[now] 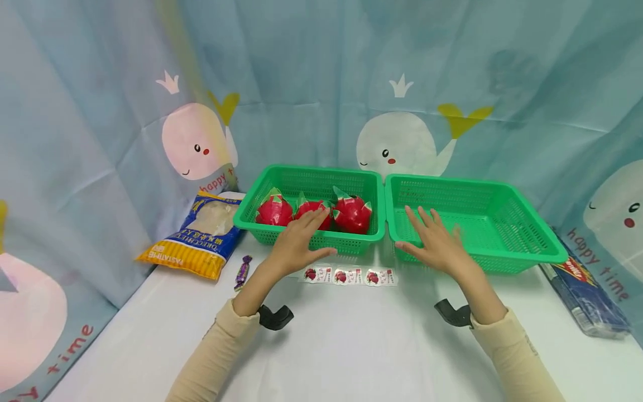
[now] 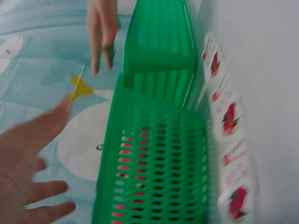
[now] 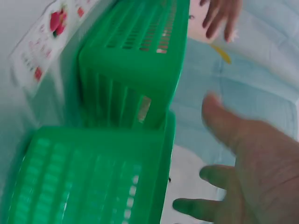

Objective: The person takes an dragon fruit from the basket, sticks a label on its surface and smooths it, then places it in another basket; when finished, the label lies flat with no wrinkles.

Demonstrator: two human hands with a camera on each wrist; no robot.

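My left hand (image 1: pixel 296 244) hovers in front of the left green plastic basket (image 1: pixel 346 244), fingers extended and holding nothing. Three red dragon fruits lie in that basket: one on the left (image 1: pixel 274 211), a middle one (image 1: pixel 321 222) partly hidden by my fingers, and one on the right (image 1: pixel 353 215). Over the front rim of the right green basket (image 1: pixel 494 226) is my right hand (image 1: pixel 437 248), its fingers spread. A strip of dragon fruit labels (image 1: pixel 348 276) lies on the table between the hands. Both wrist views show the hands apart from the baskets.
At the left lies a blue and yellow bag of pasta (image 1: pixel 201 234), with a purple wrapped candy (image 1: pixel 243 272) beside it. A dark blue package (image 1: pixel 588 296) lies at the right, partly behind the right basket. Whale-printed curtains (image 1: pixel 311 84) enclose the white table (image 1: pixel 361 346).
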